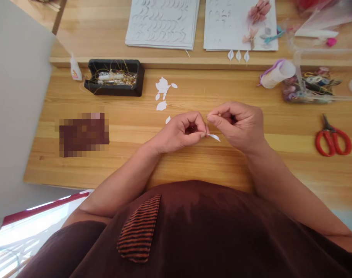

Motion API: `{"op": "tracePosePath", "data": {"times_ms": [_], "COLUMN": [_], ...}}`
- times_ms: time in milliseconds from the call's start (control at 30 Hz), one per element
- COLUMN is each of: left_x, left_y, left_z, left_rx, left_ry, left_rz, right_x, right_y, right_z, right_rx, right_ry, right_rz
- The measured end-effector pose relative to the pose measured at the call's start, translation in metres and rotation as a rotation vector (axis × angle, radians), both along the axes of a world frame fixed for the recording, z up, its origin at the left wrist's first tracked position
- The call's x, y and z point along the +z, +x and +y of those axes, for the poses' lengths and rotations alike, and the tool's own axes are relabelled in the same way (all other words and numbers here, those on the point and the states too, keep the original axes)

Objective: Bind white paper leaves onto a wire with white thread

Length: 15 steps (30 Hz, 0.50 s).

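Between thumb and fingertips, my left hand pinches the pointed end of a small white petal, whose free end sticks out to the right. A thin wire or thread runs up from that pinch to my right hand, closed with its thumb and forefinger on the upper end. Whether it is wire or thread I cannot tell. Both hands hover over the wooden table near its front edge. Several loose white cut-out petals lie just beyond my left hand, one partly hidden by it.
Red-handled scissors lie at the right. A black box of wires and a white glue bottle stand back left. Back right are a white cylinder and a clear box of thread. Paper sheets lie on the raised ledge.
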<state>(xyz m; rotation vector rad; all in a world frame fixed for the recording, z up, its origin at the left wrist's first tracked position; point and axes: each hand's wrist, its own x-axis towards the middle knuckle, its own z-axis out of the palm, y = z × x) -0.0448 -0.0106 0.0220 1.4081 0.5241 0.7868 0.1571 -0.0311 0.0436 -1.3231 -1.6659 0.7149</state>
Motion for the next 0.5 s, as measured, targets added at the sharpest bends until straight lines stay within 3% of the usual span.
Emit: {"op": "tracePosePath", "data": {"times_ms": [233,500], "left_x": [0.001,0.002], "left_y": [-0.001,-0.003], "left_z": [0.001,0.006], "left_rx": [0.045,0.226], "left_ry": [-0.075,-0.085], "left_rz": [-0.015,-0.020], "right_x": [-0.007,-0.014], "right_y": [-0.001,-0.007], "right_z": [0.006,0.004], "right_rx": [0.035,0.072], "right_ry": [-0.187,-0.408], "right_rz": [0.112,0.262]}}
